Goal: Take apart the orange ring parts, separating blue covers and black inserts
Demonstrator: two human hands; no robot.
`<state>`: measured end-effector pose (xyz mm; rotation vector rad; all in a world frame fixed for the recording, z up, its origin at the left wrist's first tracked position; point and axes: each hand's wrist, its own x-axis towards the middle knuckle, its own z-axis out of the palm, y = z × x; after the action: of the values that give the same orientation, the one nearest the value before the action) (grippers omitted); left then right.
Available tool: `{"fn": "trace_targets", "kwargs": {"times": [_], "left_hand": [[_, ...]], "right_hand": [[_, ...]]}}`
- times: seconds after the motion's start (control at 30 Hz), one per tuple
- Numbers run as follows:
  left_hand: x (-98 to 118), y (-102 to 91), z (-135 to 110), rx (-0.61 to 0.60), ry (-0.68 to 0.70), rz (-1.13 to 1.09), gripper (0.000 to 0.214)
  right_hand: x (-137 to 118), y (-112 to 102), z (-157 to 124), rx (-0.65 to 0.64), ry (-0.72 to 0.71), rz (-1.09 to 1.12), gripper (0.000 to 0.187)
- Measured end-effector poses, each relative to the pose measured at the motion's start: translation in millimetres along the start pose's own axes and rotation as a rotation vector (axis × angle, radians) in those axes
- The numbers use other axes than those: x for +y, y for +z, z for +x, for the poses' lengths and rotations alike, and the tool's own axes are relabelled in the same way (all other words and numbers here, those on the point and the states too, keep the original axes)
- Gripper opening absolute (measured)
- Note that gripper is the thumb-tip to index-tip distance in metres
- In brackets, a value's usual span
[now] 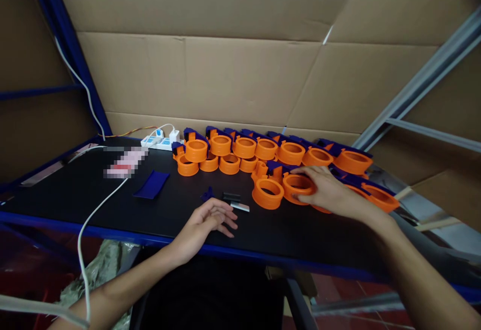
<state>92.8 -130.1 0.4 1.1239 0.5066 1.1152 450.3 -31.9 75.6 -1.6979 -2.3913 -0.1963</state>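
Orange ring (289, 190) at four o'clock, clock read from mid-view, twelve toward the cardboard (248, 74). Right hand (326, 187) on it, from the ring's three-o'clock side: fingers across the far rim, thumb low at the near wall, ring between. Firmness of pinch: cannot tell. Second ring (268, 203) just beside, on the nine-o'clock side, resting on black table (169, 217). Toward twelve, two tiers in a long line, nine across to three: upper rings (245, 154) over lower rings (188, 171), dark blue parts along the back.

Left hand (210, 220) at seven, over the near table edge: fingers loosely curled, slightly apart. From that hand: small blue piece (207, 194) at twelve, black tube (232, 197) and white strip (242, 207) near two, both lying close together.

Blue sheet (152, 185) between eight and nine, slightly curved. Power strip (164, 143) at nine, plugs in it, near the cardboard. Also at nine: pink item (126, 163), too blurred to name. White cable (79, 245) at eight, running past the near edge.
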Motion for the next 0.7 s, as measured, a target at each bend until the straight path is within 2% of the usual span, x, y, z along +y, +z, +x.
{"fn": "trace_targets", "kwargs": {"times": [0.17, 0.33, 0.4, 0.47, 0.6, 0.7], "left_hand": [[-0.5, -0.2, 0.4, -0.006, -0.010, -0.001, 0.020], [1.4, -0.3, -0.2, -0.013, -0.013, -0.029, 0.024], [4.1, 0.6, -0.2, -0.035, -0.017, -0.064, 0.028], [6.9, 1.3, -0.1, -0.069, -0.014, -0.120, 0.034], [9.3, 1.4, -1.0, -0.136, 0.001, -0.281, 0.045], [9.0, 1.3, -3.4, -0.094, -0.033, -0.334, 0.049]], "right_hand": [[-8.1, -17.7, -6.2, 0.080, -0.036, 0.045, 0.044], [-28.6, -45.7, -21.9, 0.266, -0.137, 0.051, 0.039], [-51.4, -57.3, -35.2, 0.314, -0.176, 0.058, 0.041], [-83.1, -65.1, -52.4, 0.305, -0.226, 0.115, 0.045], [-152.7, -63.2, -86.4, 0.125, -0.376, 0.239, 0.069], [-186.8, -53.1, -96.7, 0.038, -0.439, 0.229, 0.093]]}}
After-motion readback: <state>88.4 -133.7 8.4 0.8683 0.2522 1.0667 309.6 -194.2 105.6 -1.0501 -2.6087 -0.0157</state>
